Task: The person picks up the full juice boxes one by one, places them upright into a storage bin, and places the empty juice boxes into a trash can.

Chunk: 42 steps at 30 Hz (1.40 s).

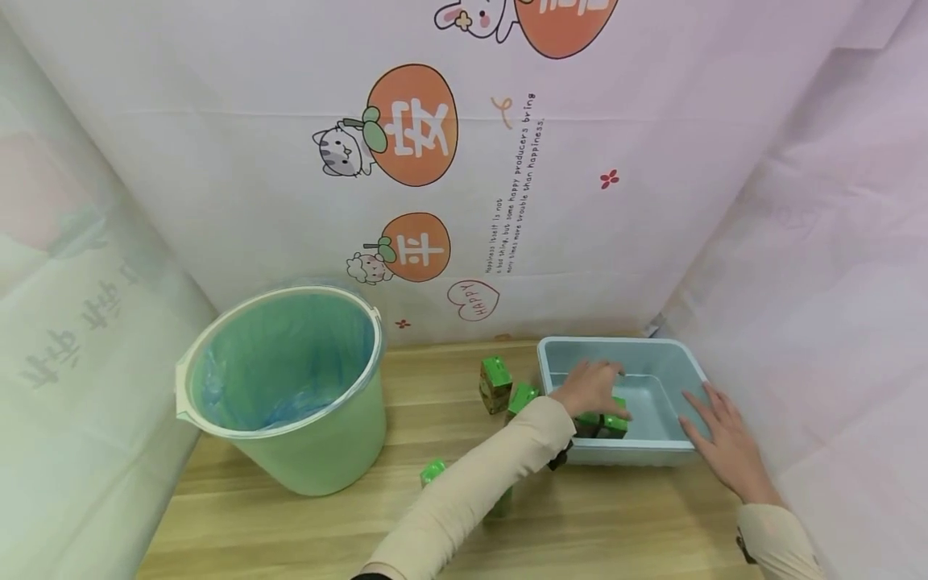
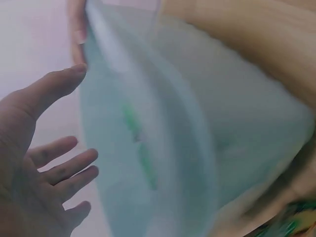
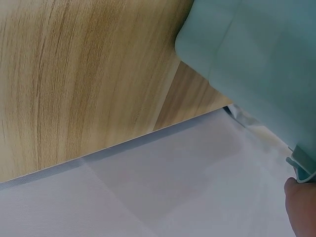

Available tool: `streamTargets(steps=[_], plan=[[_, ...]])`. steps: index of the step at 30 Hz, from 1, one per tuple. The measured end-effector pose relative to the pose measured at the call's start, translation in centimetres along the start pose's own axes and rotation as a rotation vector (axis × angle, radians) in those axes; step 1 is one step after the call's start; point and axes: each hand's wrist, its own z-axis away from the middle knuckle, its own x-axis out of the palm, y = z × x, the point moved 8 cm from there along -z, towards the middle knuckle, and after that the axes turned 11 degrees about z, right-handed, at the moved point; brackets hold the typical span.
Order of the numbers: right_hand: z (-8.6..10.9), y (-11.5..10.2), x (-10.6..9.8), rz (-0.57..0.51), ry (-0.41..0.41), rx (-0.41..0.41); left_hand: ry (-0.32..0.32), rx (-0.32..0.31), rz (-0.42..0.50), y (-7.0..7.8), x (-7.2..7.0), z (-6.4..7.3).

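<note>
A light blue plastic basin (image 1: 656, 455) stands at the right of the table. Small green-topped boxes (image 1: 614, 425) lie inside at its left end. My left hand (image 1: 590, 389) reaches over them from the left, fingers spread and bent downward. In the left wrist view, that hand (image 2: 44, 163) has thumb and fingers apart with nothing between them, and the basin (image 2: 118, 163) is blurred. My right hand (image 1: 725, 439) rests at the basin's right rim with loosely spread fingers. At the right wrist view's edge, a fingertip (image 3: 301, 207) meets the rim.
Several more green-topped boxes stand on the wooden table (image 1: 580, 524), including one box (image 1: 496, 385) left of the basin and another (image 1: 432, 471) nearer the front. A large green bucket (image 1: 319, 459) with a liner stands at the left. Printed white cloth (image 1: 551, 242) encloses the back and sides.
</note>
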Motion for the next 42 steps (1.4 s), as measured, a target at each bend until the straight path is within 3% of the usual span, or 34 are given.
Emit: streamTargets(steps=[6, 11, 15, 21, 24, 28, 35, 39, 42], plan=[[-0.3, -0.1, -0.3, -0.017, -0.008, -0.003, 0.029, 0.045, 0.003, 0.9, -3.7, 0.7], [-0.1, -0.1, -0.3, -0.020, 0.000, -0.010, 0.031, 0.068, -0.002, 0.8, -6.3, 1.8], [0.1, 0.0, -0.3, -0.013, 0.012, -0.015, 0.077, 0.055, 0.075, -0.7, -8.3, 2.9], [0.3, 0.0, -0.3, -0.006, 0.015, -0.010, 0.152, 0.056, 0.283, -4.2, -10.9, 4.7], [0.2, 0.0, -0.3, 0.000, 0.016, -0.008, 0.192, 0.061, 0.337, -6.1, -11.7, 5.5], [0.1, -0.1, -0.3, 0.000, 0.018, -0.011, 0.219, 0.054, 0.370, -8.6, -11.6, 6.4], [-0.1, -0.1, -0.2, 0.006, 0.030, -0.025, 0.216, -0.039, 0.433, -13.5, -9.3, 8.0], [-0.1, 0.1, -0.1, 0.006, 0.026, -0.018, 0.196, -0.066, 0.454, -15.7, -8.0, 8.7], [0.0, 0.3, -0.1, 0.003, 0.028, -0.013, 0.146, -0.087, 0.486, -16.8, -6.7, 8.8]])
